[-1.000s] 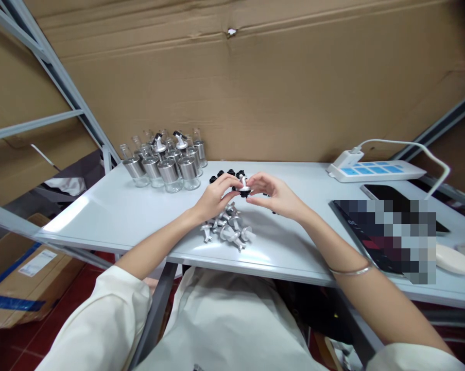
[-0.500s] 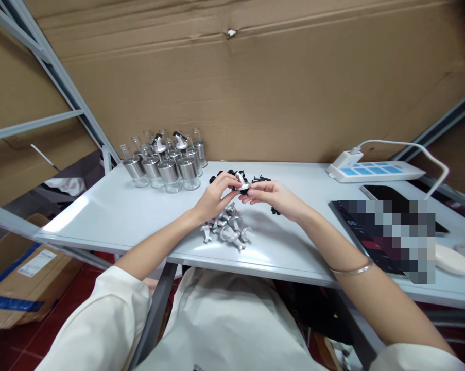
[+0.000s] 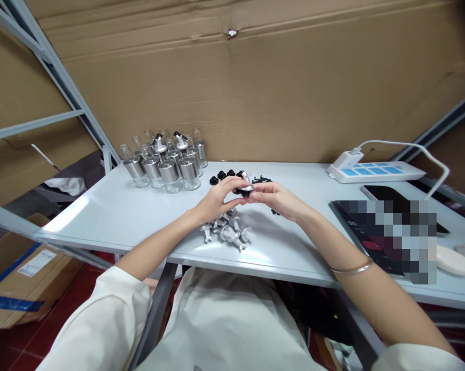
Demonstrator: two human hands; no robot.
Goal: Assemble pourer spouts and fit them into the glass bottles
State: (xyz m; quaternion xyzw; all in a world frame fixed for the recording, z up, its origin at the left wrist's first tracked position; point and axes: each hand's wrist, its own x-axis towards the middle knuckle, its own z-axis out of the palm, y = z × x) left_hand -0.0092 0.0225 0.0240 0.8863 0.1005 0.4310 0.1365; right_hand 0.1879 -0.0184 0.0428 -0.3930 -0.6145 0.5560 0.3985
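Standing at the table's far left, a cluster of small glass bottles with steel sleeves (image 3: 166,164) sits well apart from the left hand (image 3: 216,198), which pinches a small silver-and-black pourer cap (image 3: 245,188) above the white tabletop (image 3: 112,211); the right hand (image 3: 277,198) grips its other side.

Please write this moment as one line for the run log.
left hand: pinches silver spout cap | right hand: pinches same cap | below hands: loose spout pile | table back-left: bottles
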